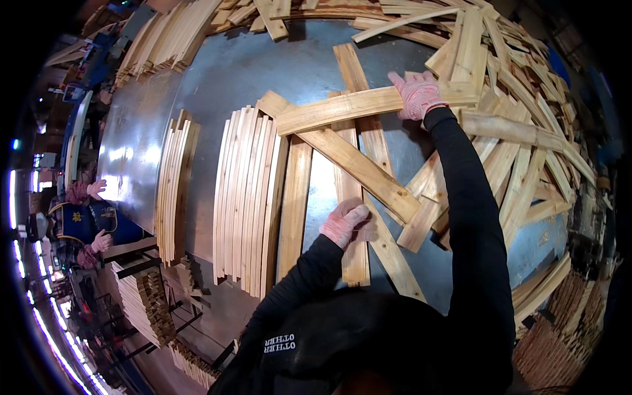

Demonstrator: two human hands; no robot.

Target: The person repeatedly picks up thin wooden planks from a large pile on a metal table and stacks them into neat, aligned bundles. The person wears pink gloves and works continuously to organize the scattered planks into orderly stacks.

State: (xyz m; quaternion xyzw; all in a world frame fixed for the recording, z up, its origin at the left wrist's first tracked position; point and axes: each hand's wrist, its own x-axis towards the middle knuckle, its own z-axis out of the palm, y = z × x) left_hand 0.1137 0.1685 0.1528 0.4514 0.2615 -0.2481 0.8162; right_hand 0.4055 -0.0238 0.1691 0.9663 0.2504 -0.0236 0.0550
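My right hand (419,96), in a pink and white glove, reaches far out and grips a wooden board (339,110) near its right end. That board lies crosswise over other boards. My left hand (345,222), gloved alike, is closer to me, with its fingers curled above an upright-lying board (356,260). Its palm side is hidden, so any grip there does not show. A diagonal board (362,168) passes between my two hands. Left of my left hand, a flat board (295,207) lies beside a row of boards set on edge (247,197).
A loose heap of boards (520,141) fills the right side of the metal table (263,62). A smaller row of boards (176,191) and a far stack (164,39) lie left. Another person (85,220) in gloves stands at the left edge. Stacked wood (141,303) sits below the table.
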